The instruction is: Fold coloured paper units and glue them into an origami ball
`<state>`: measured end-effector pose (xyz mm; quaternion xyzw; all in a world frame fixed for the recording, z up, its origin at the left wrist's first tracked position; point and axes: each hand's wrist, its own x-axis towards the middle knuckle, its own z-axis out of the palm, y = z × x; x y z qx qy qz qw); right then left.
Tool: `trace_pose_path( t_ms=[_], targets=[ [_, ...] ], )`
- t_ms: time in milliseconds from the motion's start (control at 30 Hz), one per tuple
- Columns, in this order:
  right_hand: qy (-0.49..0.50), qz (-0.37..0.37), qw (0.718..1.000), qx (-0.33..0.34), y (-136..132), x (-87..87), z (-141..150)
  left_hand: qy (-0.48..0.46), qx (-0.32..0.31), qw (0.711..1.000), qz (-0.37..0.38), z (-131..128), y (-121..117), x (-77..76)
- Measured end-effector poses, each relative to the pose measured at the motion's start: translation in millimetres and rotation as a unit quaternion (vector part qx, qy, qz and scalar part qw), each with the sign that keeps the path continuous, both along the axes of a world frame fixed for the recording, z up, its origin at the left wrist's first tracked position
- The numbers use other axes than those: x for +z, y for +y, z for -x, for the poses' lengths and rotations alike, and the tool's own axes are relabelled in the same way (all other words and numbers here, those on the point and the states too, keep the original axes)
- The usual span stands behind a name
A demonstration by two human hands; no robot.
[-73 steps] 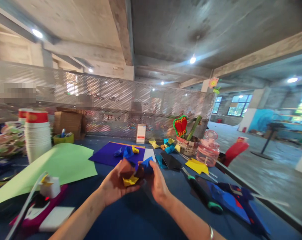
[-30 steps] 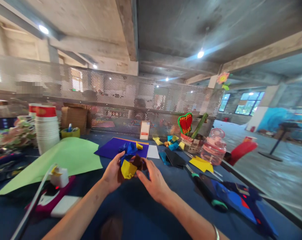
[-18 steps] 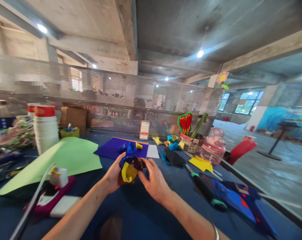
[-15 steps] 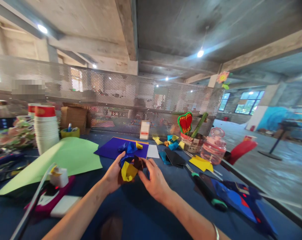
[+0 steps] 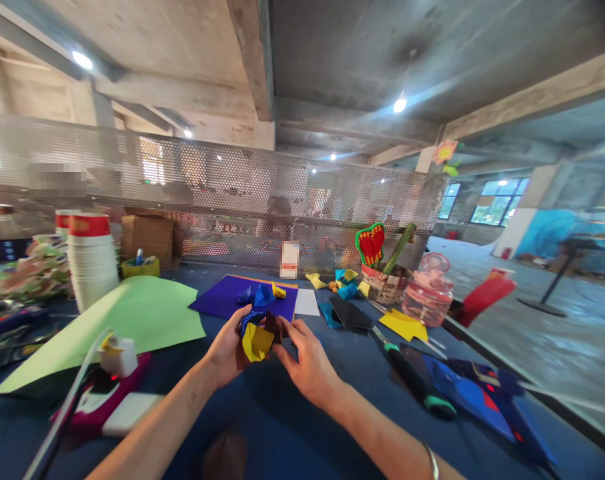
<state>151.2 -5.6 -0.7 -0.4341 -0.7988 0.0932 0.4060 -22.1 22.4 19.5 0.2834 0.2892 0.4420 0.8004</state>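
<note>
In front of an olive pot (image 5: 141, 269) holding a pen (image 5: 139, 257) and a woven basket (image 5: 385, 288) with a green stalk (image 5: 399, 249), cups a folded-paper cluster (image 5: 255, 341) in the left hand (image 5: 228, 348), pinching its brown edge (image 5: 272, 327), apparently, with the right hand (image 5: 308, 362).

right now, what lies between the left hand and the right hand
Folded paper in yellow, blue and dark brown lies between the left hand and the right hand, in the head view.

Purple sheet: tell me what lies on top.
Blue folded pieces and a small yellow one lie on the purple sheet. The left hand and the held paper hide part of its near edge; anything there cannot be seen.
</note>
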Motion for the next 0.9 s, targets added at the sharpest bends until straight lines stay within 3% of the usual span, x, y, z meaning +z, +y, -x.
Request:
trace_pose_path(
  t_ms=[200,367,433,567,667,833,900],
  targets=[
    [0.011,0.0,1.0,0.001,3.9,-3.1,-1.4,-0.015,-0.002,1.0,0.009,0.8,0.8,-2.0],
    [0.053,-0.084,0.992,-0.072,-7.2,7.7,2.9,-0.035,0.029,0.999,0.002,4.6,6.7,0.9],
    [0.026,-0.069,0.997,-0.031,-18.7,17.5,8.4,-0.042,0.048,0.998,0.002,7.0,10.1,1.6],
    [-0.116,0.04,0.985,0.123,-45.2,29.8,23.1,-0.059,0.054,0.997,0.013,11.8,15.5,-0.8],
    [-0.171,0.064,0.971,0.154,-56.4,20.2,33.2,-0.088,0.036,0.995,0.012,14.8,18.1,-4.7],
    [-0.181,0.016,0.957,0.224,-51.1,-17.5,43.7,-0.128,0.027,0.991,0.009,16.8,21.5,-8.2],
    [-0.193,0.009,0.951,0.239,-48.5,-25.0,45.0,-0.137,0.032,0.99,0.015,16.2,21.3,-7.5]
  ],
)
